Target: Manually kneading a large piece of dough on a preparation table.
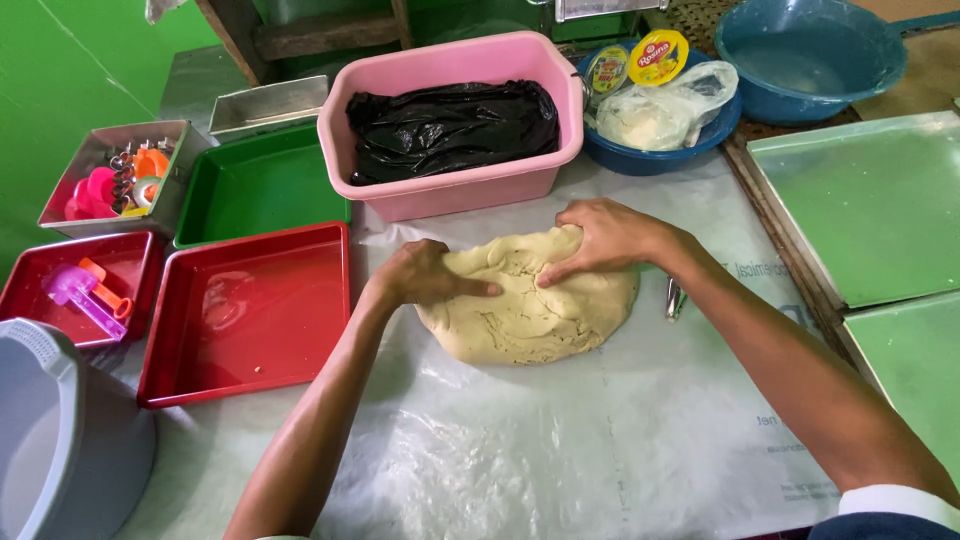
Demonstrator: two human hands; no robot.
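A large pale yellow lump of dough (530,315) lies on a clear plastic sheet (560,440) spread over the table. My left hand (425,275) presses on the dough's left top edge, fingers curled over it. My right hand (600,235) rests on the dough's upper right part, fingers folded onto the surface. Both hands touch the dough from above, and the dough's top is creased between them.
A pink tub (545,90) lined with black plastic stands behind the dough. Red trays (250,310) and a green tray (255,185) sit to the left, one holding plastic cutters. Green-lined baking sheets (870,200) lie right. Blue bowls (810,50) stand at the back. A small metal tool (673,298) lies beside the dough.
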